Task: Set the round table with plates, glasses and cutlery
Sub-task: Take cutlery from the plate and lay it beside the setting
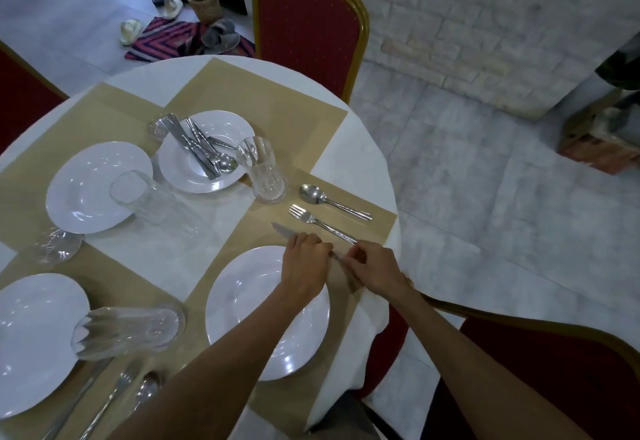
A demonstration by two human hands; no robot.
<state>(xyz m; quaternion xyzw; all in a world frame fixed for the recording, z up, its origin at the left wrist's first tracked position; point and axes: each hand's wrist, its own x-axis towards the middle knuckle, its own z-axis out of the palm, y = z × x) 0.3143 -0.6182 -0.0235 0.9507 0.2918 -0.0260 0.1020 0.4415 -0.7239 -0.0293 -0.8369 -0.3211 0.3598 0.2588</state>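
- The left hand's (304, 263) fingers (306, 241) are curled down over the table knife (282, 229) about where blade meets handle. Only the blade tip shows past the knuckles.
- The right hand (374, 266) pinches the same knife's handle end between thumb and fingertips. The handle is mostly hidden between the 2 hands.
- I cannot tell whether the knife rests flat on the beige placemat (266, 216) or is held just off it.
- The knife's long axis runs from the tip at far left to the handle at near right, roughly parallel to the fork (322, 223) just beyond it and the spoon (332, 202) beyond that.
- The knife sits between the fork and the right rim of the near plate (249, 328), close to both. The left forearm crosses over that plate.
- The step in hand looks like squaring the knife with the other 2 pieces. The right hand, at the handle end, seems better placed to swing it while the left steadies the blade end.
- A ribbed glass (263, 169) stands upright just past the spoon's bowl.
- Next to it, the far plate (180, 169) holds a pile of spare cutlery (204, 148), so other places probably need laying yet.
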